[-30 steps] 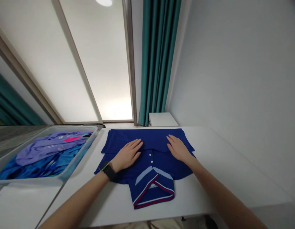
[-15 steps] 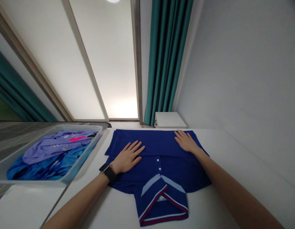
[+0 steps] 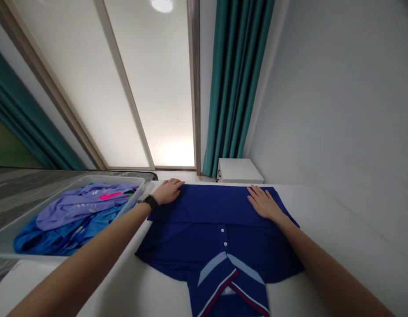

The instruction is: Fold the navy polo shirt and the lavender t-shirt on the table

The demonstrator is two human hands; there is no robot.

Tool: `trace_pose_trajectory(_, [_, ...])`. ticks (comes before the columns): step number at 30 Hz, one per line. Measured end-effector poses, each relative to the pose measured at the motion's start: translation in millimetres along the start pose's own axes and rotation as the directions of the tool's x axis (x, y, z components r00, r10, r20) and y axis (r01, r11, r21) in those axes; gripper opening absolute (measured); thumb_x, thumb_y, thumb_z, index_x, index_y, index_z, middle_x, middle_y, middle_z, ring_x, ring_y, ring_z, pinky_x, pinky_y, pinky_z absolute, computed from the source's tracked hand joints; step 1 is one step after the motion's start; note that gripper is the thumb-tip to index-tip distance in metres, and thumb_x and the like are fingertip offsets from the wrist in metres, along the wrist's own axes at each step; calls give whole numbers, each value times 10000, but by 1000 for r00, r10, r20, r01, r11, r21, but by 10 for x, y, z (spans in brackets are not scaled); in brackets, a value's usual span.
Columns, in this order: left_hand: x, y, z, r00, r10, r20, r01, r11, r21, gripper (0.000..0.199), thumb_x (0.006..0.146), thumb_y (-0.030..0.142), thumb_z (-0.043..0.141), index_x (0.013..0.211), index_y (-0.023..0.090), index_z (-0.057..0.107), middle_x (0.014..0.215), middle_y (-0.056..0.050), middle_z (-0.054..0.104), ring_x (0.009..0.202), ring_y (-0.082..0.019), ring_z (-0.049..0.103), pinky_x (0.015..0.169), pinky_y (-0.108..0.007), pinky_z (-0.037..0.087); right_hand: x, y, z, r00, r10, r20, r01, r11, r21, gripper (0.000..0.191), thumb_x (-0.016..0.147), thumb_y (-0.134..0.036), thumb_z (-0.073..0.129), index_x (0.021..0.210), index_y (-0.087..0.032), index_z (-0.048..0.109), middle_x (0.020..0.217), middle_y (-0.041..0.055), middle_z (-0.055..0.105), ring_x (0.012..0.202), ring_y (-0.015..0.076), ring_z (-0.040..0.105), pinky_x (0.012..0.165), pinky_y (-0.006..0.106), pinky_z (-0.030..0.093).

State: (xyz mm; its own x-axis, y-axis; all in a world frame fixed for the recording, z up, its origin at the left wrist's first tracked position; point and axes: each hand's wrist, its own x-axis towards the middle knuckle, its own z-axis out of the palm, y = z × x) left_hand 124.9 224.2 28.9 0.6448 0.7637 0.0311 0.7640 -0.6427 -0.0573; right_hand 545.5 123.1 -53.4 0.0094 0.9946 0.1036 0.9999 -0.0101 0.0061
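Note:
A navy blue polo shirt (image 3: 204,240) lies on the white table with its collar toward me. Its hem part is folded over into a straight band across the chest, below two white buttons. The collar has red and white stripes and light blue strips beside it. My left hand (image 3: 167,192), with a black watch on the wrist, rests on the far left corner of the fold, fingers stretched along the edge. My right hand (image 3: 261,202) lies flat on the right part of the fold, fingers apart. What is under the palms is hidden.
Left of the shirt stands a translucent plastic bin (image 3: 5,244) with purple and blue clothes (image 3: 81,211) in it. Beyond the table's far edge is a small white cabinet (image 3: 240,170). A green curtain (image 3: 239,88) hangs behind it, and a wall (image 3: 349,97) rises at the right.
My left hand has gone from the left middle of the shirt to the fold's far left corner. My right hand stays on the fold. The view has tilted up a little.

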Motion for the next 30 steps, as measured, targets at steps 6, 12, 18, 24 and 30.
trace_pose_trajectory(6, [308, -415, -58, 982, -10, 191, 7, 1000, 17, 383, 868, 318, 535, 1220, 191, 618, 1167, -114, 622, 1152, -262, 553, 1017, -387, 403, 50, 96, 14, 996, -42, -77, 43, 999, 9, 531, 991, -415, 223, 1459, -239, 404, 1506, 98, 422, 1400, 255, 349, 1150, 498, 246])
trace_pose_trajectory(12, [411, -553, -70, 971, 0, 238, 13, 999, -51, 321, 792, 309, 562, 1065, 172, 663, 1052, -91, 653, 988, -229, 620, 887, -313, 469, 369, 447, -249, 996, -59, 69, 51, 993, 110, 517, 933, -380, 423, 1360, -102, 513, 1303, 207, 573, 1209, 321, 519, 1050, 468, 356])
trace_pose_trajectory(18, [437, -701, -105, 963, -16, 268, 60, 986, -156, 235, 776, 335, 499, 873, 166, 631, 850, -52, 684, 788, -195, 628, 711, -278, 475, 631, 751, -536, 962, -139, 237, 88, 973, 213, 199, 792, -331, 632, 901, -177, 696, 893, 78, 701, 822, 214, 617, 735, 289, 466])
trace_pose_trajectory(24, [429, -812, -78, 956, -3, 292, 78, 967, -244, 352, 807, 461, 466, 941, 176, 623, 882, -47, 703, 806, -193, 634, 715, -264, 470, 636, 833, -559, 958, -157, 239, 86, 955, 285, 146, 844, -304, 546, 828, -184, 627, 774, 36, 666, 718, 174, 575, 648, 259, 429])
trace_pose_trajectory(30, [404, -864, -24, 949, 20, 314, 57, 970, -235, 345, 874, 441, 397, 857, 196, 639, 904, -53, 711, 859, -203, 644, 812, -276, 465, 584, 815, -419, 981, -125, 150, 82, 960, 267, 134, 876, -235, 496, 895, -193, 621, 902, 62, 696, 832, 198, 616, 747, 276, 443])
